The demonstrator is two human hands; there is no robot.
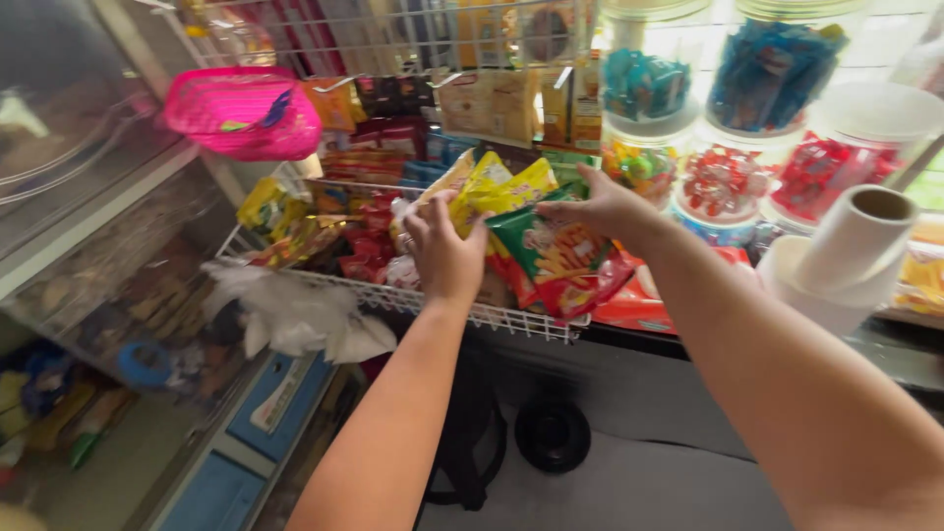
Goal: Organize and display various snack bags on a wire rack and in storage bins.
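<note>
We see both of our hands reaching into a white wire basket (511, 320) packed with snack packets. The left hand (444, 254) is curled over the top edge of a yellow snack packet (492, 189), thumb and fingers pinching it; a ring shows on one finger. That packet stands nearly upright, its long axis running up and a little away from us, top edge tilted toward the right. It sits just above and beyond the left hand, touching the fingertips.

The right hand (602, 205) rests on a green snack packet (551, 258), fingers spread over its upper edge and gripping it. The green packet leans with its long axis slanting from upper left down to lower right, its printed face turned toward us. It lies directly below the right hand and just right of the left hand, overlapping red packets under it.

We count two yellow packets side by side at the left hand and one green packet at the right. Beyond the basket stand clear candy jars (723, 187); at least six are visible, stacked in two rows. One pink plastic basket (241, 111) hangs at upper left, and one white paper roll (857, 236) sits at right. Crumpled white plastic bags (295, 315) hang from the basket's front left rim.
</note>
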